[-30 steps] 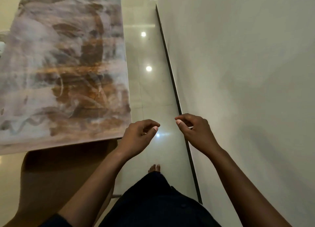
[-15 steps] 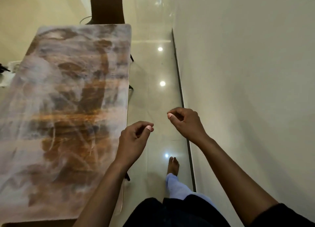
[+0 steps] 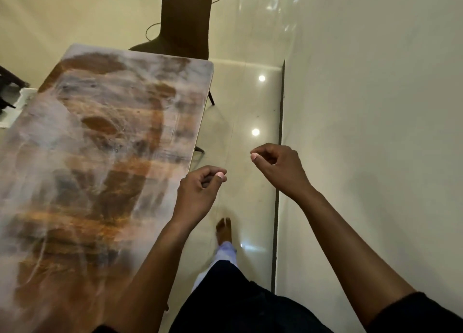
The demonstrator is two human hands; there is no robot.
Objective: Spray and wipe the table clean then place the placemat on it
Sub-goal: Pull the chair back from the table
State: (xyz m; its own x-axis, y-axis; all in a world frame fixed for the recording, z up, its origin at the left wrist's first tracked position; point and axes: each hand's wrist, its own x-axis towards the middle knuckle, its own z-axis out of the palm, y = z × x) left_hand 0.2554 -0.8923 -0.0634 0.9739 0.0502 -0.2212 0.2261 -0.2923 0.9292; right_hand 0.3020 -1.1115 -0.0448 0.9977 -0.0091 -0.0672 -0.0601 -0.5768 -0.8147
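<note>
The left hand (image 3: 198, 195) hangs in the air just off the right long edge of the surface, its fingers curled loosely toward the thumb and holding nothing. The right hand (image 3: 278, 168), at about two o'clock from the left one and well apart from it, is curled the same way and also holds nothing, hovering above the dark skirting strip (image 3: 279, 157) at the foot of the plain pale wall (image 3: 375, 132).

From the left hand toward nine o'clock lies the long rectangular surface (image 3: 100, 157), glossy marbled stone in rust brown, grey and white, with rounded corners. Its right long edge runs from twelve o'clock down to six. Between that edge and the wall runs a narrow lane of glossy cream floor tiles (image 3: 240, 107), where one bare foot (image 3: 224, 231) stands below the hands.

At the far short end, at twelve o'clock, stands one dark high-backed chair (image 3: 185, 19), touching or nearly touching the surface. A second dark seat (image 3: 7, 87) shows partly at ten o'clock. No placemat, spray bottle or cloth is in view.
</note>
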